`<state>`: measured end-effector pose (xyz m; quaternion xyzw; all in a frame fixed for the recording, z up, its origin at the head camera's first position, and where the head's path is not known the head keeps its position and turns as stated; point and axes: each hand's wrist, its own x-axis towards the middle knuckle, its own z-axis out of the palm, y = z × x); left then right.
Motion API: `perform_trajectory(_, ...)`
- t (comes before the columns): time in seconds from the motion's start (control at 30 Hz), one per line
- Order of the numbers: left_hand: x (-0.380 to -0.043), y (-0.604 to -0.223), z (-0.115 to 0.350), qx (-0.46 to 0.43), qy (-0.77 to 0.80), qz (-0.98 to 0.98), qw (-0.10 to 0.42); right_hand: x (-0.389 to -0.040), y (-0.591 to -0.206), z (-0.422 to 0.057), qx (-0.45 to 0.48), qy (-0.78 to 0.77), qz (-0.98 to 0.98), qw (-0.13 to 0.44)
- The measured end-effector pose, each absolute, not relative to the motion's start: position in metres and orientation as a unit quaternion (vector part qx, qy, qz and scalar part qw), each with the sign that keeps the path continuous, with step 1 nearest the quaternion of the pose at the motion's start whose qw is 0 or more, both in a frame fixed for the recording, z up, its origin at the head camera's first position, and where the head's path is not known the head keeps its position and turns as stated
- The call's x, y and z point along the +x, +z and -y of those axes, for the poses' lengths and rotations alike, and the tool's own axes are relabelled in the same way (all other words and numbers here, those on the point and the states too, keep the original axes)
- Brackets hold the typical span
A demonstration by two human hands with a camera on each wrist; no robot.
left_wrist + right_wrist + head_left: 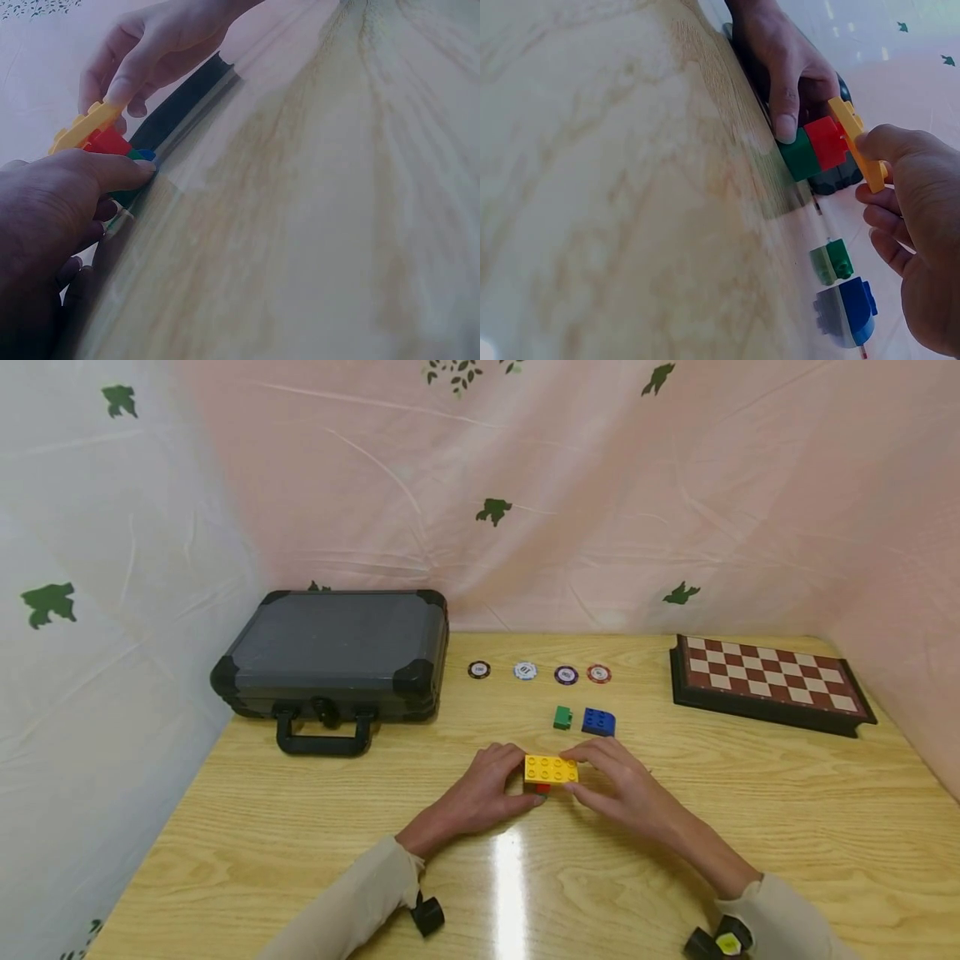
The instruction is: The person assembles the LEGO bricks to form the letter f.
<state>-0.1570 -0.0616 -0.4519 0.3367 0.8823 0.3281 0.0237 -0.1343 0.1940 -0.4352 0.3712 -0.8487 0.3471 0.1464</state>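
A small stack stands on the table, with a green brick at the bottom and a red brick on top of it. My left hand grips this stack low down, its thumb lying along the green brick. Over the red brick is a long yellow brick, which my right hand pinches at its right end between thumb and fingers. The right wrist view has the yellow brick slightly tilted, right at the red brick's studs. Beyond the hands lie a small green block and a blue brick with a rounded side.
A grey hard case with a black handle stands at the back left. Several poker chips, among them a white and blue chip, lie in a row at the back. A checkered board box is at the back right, before a curtain.
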Motion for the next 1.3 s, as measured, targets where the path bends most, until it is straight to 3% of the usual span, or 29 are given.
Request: perform_trajectory(1.3,-0.1568,-0.4499,0.0609,0.330,0.321,-0.887,0.036,-0.1359,-0.4323,-0.1934,0.390,0.306,0.857,0.141)
